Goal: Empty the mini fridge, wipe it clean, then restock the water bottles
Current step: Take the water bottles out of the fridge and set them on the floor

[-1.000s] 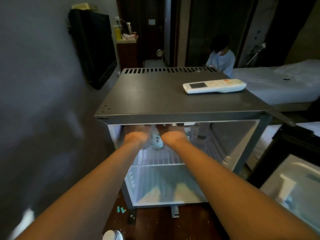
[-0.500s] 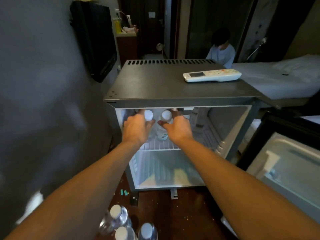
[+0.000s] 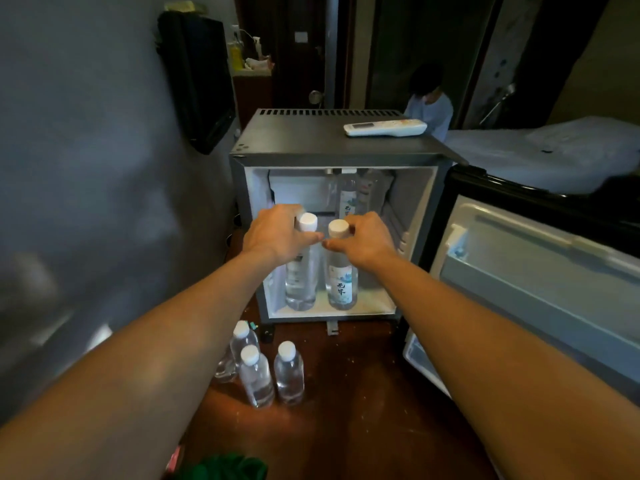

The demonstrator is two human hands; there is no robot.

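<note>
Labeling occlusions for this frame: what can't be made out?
Head view only:
- Left bottle: label under the left hand.
- Back bottles: count unclear, dim and clear.
- Floor bottles: leftmost hidden behind the left forearm.
- Green thing: cut off at the bottom edge.

Dim room, bright fridge interior [image 3: 408, 202], blurred, warped edges.

Two hands [image 3: 277, 233], two held bottles [image 3: 341, 268], two bottles [image 3: 347, 194] in the fridge [image 3: 332, 140], four floor bottles [image 3: 289, 374], one remote [image 3: 384, 128]
</note>
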